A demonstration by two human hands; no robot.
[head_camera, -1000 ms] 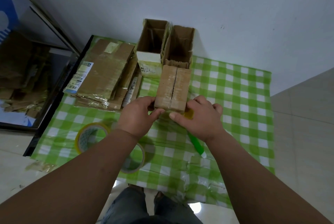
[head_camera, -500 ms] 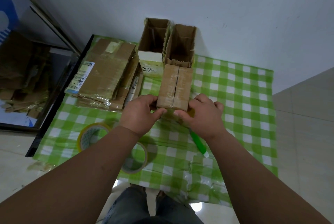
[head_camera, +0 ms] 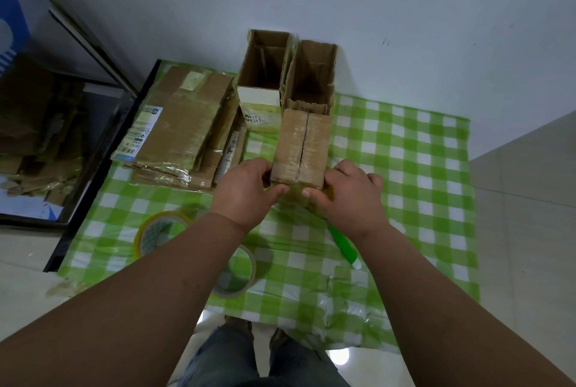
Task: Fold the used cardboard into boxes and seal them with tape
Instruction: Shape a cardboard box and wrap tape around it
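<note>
A small brown cardboard box [head_camera: 301, 145] stands on the green checked cloth [head_camera: 405, 168], its top flaps closed with a seam down the middle and clear tape over it. My left hand [head_camera: 246, 190] grips its near left corner, thumb on the front face. My right hand [head_camera: 349, 193] grips the near right corner, thumb pressing the tape on the front. A yellow-rimmed tape roll [head_camera: 157, 232] lies left of my left arm. A second roll [head_camera: 238, 274] shows partly under that arm. A green cutter [head_camera: 343, 244] pokes out below my right wrist.
Flattened cardboard pieces [head_camera: 184, 124] are stacked at the cloth's left. Two open boxes, one white-fronted [head_camera: 263, 77] and one brown [head_camera: 311, 81], stand against the wall behind. A black-framed glass panel [head_camera: 46, 137] lies left. Tiled floor lies on the right.
Both hands and the box have shifted slightly; my thumbs moved closer together along the box's front lower edge.
</note>
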